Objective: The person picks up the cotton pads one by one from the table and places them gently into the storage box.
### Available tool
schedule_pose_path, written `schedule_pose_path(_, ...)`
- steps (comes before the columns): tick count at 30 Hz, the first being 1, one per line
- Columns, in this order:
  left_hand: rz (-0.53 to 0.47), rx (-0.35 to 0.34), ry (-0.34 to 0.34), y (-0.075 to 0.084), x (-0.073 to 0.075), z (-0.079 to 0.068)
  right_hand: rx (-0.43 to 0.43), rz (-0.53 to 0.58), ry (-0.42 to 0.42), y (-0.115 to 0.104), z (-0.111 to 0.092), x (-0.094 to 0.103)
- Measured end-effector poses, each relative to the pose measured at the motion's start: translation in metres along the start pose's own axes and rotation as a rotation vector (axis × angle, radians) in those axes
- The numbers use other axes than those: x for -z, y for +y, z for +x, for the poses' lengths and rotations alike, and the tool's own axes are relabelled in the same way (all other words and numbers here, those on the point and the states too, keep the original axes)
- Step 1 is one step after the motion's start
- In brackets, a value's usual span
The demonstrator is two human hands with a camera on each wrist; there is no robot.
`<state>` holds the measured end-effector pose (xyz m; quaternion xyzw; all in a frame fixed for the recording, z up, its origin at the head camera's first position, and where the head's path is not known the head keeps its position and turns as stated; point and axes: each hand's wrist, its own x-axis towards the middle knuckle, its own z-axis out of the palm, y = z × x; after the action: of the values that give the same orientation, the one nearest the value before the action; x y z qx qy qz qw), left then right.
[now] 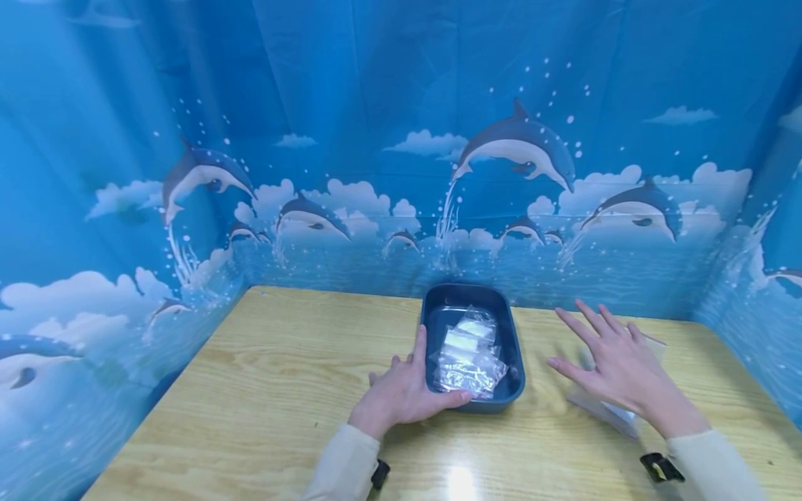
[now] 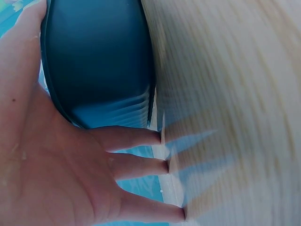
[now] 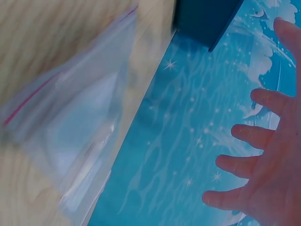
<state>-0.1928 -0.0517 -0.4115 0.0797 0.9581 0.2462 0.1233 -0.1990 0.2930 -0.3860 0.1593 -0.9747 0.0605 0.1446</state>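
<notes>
A dark blue rectangular plastic bin [image 1: 515,348] stands on the table with several small clear bags [image 1: 468,358] lying inside. My left hand [image 1: 401,393] is at the bin's near left corner, its thumb along the near rim and its fingers stretched out by the left side. In the left wrist view the palm faces the bin wall [image 2: 99,56] and the fingers are straight. My right hand [image 1: 620,365] hovers to the right of the bin, fingers spread, holding nothing. Beneath it lies a larger clear zip bag [image 1: 604,412], partly hidden; the right wrist view shows its red seal line.
The wooden table [image 1: 301,362] runs back to a blue curtain [image 1: 376,104] printed with dolphins, which also hangs at both sides. The bin stands close to the table's back edge.
</notes>
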Motion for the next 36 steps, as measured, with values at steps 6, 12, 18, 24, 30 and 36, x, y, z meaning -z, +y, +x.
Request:
schedule_pose_path(6,0.001,0.001,-0.002,0.000,0.000,0.000,-0.025,0.001,-0.028,0.013,-0.010,0.002)
schedule_pose_path(12,0.001,-0.004,0.001,0.000,0.001,-0.001,-0.053,0.016,-0.046,0.025,-0.019,0.004)
schedule_pose_path(18,-0.004,-0.010,-0.001,-0.001,0.002,-0.002,-0.075,0.034,-0.071,0.040,-0.026,0.002)
schedule_pose_path(24,-0.005,-0.010,-0.003,-0.001,0.002,-0.001,-0.084,0.041,-0.058,0.056,-0.033,-0.003)
schedule_pose_path(30,-0.001,-0.008,-0.003,-0.001,0.001,-0.001,-0.076,0.030,-0.029,0.070,-0.041,-0.008)
schedule_pose_path(36,0.000,-0.005,-0.005,-0.001,0.000,0.000,-0.054,0.022,-0.002,0.082,-0.045,-0.011)
